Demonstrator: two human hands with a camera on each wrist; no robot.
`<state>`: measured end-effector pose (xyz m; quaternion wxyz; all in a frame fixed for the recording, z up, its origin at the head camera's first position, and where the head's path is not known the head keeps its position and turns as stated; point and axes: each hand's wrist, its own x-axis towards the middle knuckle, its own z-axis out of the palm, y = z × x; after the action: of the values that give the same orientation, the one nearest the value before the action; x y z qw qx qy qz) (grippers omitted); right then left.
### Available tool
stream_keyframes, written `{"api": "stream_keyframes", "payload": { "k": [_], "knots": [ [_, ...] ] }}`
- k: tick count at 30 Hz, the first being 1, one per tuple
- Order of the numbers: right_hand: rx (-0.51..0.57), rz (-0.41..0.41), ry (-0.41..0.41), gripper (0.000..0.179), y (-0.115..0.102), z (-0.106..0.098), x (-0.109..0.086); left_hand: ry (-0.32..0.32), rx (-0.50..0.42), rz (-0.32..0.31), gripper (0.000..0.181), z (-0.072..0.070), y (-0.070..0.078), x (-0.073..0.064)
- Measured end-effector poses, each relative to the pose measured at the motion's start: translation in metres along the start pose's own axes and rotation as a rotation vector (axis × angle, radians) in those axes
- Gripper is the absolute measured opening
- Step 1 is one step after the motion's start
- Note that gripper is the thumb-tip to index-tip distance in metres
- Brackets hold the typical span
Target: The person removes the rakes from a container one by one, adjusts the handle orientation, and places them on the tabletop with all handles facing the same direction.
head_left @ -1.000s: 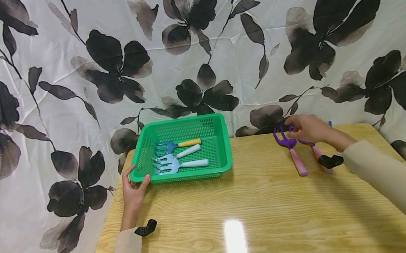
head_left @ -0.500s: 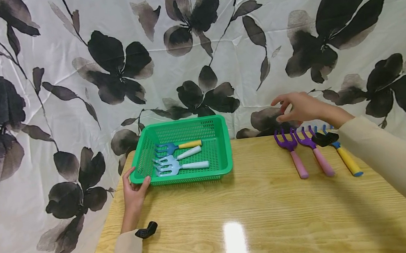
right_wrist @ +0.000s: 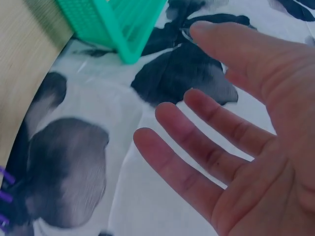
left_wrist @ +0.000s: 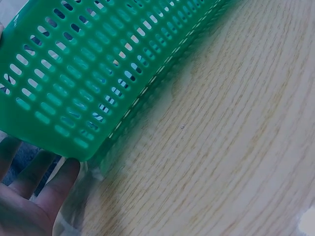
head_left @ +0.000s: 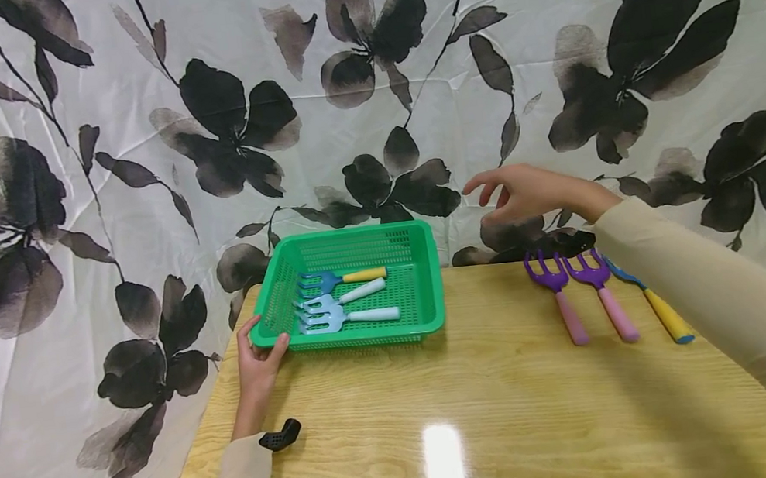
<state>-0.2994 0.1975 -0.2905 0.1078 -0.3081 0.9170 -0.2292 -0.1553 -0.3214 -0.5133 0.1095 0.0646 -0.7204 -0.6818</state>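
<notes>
My left hand (head_left: 257, 369) holds the near-left corner of a green plastic basket (head_left: 365, 333), thumb at the front rim and fingers along the left side. In the left wrist view, fingertips meet the perforated basket wall (left_wrist: 74, 132). Inside lie a blue hand fork with a yellow handle (head_left: 341, 278) and two pale blue forks (head_left: 349, 318), tines pointing left. My right hand (head_left: 525, 191), empty with loosely bent fingers, hovers beyond the table's back edge, right of the basket. Below its forearm lie two purple hand forks with pink handles (head_left: 565, 305) (head_left: 610, 301).
A blue hand fork with a yellow handle (head_left: 667, 314) lies on the right, partly hidden by the right sleeve. The wooden table (head_left: 527, 411) ends at the back against a floral cloth (head_left: 317, 145).
My right hand has risen from above the purple forks and moved left toward the basket, uncovering the forks. The left hand stays at the basket's corner.
</notes>
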Motion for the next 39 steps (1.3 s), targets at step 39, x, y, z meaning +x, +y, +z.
{"api": "stream_keyframes", "payload": {
  "k": [39],
  "knots": [
    [0.110,-0.162,-0.258,0.062,-0.060,0.119,0.188,-0.011,-0.035,0.013,0.072,-0.001,0.003,0.005]
  ]
}}
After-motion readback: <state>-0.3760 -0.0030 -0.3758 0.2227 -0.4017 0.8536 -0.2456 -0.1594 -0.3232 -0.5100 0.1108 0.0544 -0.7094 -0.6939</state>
